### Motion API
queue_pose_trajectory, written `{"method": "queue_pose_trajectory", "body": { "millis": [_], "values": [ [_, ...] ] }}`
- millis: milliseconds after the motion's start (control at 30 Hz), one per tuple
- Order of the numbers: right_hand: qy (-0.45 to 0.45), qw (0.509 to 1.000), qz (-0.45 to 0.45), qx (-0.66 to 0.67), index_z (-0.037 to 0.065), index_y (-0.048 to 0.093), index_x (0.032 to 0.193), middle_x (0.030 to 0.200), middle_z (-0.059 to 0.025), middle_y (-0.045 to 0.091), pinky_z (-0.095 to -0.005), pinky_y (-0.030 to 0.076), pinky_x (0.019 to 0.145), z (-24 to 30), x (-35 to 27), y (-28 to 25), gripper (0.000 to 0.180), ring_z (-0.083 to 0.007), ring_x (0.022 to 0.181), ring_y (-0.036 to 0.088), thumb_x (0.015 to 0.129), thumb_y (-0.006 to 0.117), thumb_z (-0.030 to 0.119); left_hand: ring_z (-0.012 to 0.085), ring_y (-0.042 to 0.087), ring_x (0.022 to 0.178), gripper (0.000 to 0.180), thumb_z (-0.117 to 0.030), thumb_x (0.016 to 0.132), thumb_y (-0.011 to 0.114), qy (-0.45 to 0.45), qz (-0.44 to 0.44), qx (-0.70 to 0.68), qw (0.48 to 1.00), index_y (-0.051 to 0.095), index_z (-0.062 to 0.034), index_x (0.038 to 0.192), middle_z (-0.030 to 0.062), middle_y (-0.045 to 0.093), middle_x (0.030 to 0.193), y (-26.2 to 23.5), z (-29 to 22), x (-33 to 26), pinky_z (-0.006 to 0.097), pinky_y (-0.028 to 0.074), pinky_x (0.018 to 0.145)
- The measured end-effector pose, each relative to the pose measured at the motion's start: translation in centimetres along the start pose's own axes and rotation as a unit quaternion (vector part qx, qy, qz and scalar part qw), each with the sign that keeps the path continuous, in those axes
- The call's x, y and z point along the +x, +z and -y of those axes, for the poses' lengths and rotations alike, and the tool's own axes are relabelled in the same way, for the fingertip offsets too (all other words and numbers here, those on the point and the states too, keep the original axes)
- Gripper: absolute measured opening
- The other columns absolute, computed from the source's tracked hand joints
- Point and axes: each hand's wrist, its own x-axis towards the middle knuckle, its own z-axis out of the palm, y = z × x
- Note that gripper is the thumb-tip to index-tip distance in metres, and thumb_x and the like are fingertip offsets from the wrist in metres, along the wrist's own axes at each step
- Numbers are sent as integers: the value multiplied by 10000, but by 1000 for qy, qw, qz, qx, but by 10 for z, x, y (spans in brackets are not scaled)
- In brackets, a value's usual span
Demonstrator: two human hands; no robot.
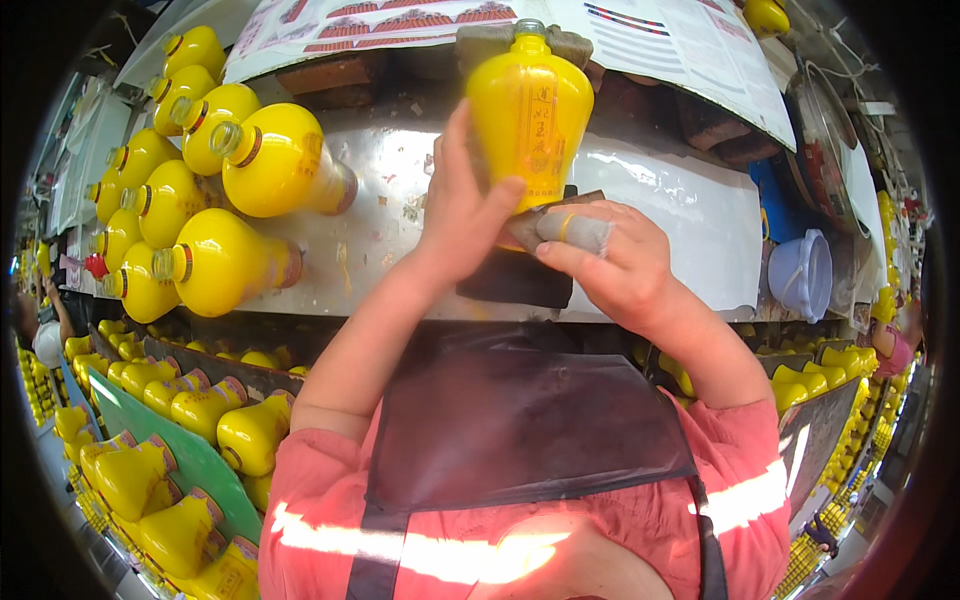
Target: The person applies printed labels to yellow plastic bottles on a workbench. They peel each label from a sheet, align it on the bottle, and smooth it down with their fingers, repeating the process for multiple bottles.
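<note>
A yellow vase-shaped bottle (530, 110) with printed characters lies before me, its clear glass neck pointing away. My left hand (465, 200) grips its left side near the base, thumb across the lower front. At the base end is my right hand (612, 245), fingers curled, with a grey cover banded in yellow on one finger. Beside those fingers shows a thin brown edge (585, 198); what they hold is mostly hidden. Under the bottle's neck end lies a grey cloth pad (572, 45), and a dark block (515, 282) sits below my hands.
Several yellow bottles (270, 160) stand on the metal-topped table (385, 150) to the left. Printed sheets (690, 50) cover a raised board at the back. A pale blue bucket (800, 275) is at the right. More bottles (255, 435) fill racks below, beside a green panel (170, 455).
</note>
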Motion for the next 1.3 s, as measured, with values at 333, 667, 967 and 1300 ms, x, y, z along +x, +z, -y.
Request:
{"method": "queue_pose_trajectory", "body": {
  "millis": [333,667,967,1300],
  "values": [
    [506,829,-19,238,0,515,1477,924,-155,722,-308,552,715,-21,8,20,621,-175,735,695,996,671,360,398,414,1437,794,-276,992,574,-32,-17,-111,993,191,-35,1644,247,372,1577,1,-2,-4,469,333,1202],
    [489,789,8,372,32,387,1608,1189,-136,699,-273,527,852,-37,-11,32,775,-113,956,650,963,703,325,330,371,1485,821,-291,1013,594,-16,22,-180,983,157,-35,1659,208,318,1637,-2,7,1,440,302,1226],
    [502,770,23,394,47,374,1622,1266,-108,661,-256,511,900,-38,-12,34,761,-110,1020,631,963,699,247,194,522,1234,897,-289,1003,673,-55,49,-268,961,115,-180,1696,106,343,1605,-6,6,-4,379,421,1127],
    [530,692,-112,478,56,618,1377,1017,38,671,-227,480,763,-53,-14,10,389,-26,921,592,1043,594,254,269,416,1405,888,-160,951,636,-75,50,-332,939,117,-181,1671,151,323,1590,-4,-1,1,436,357,1194]
  ]
}}
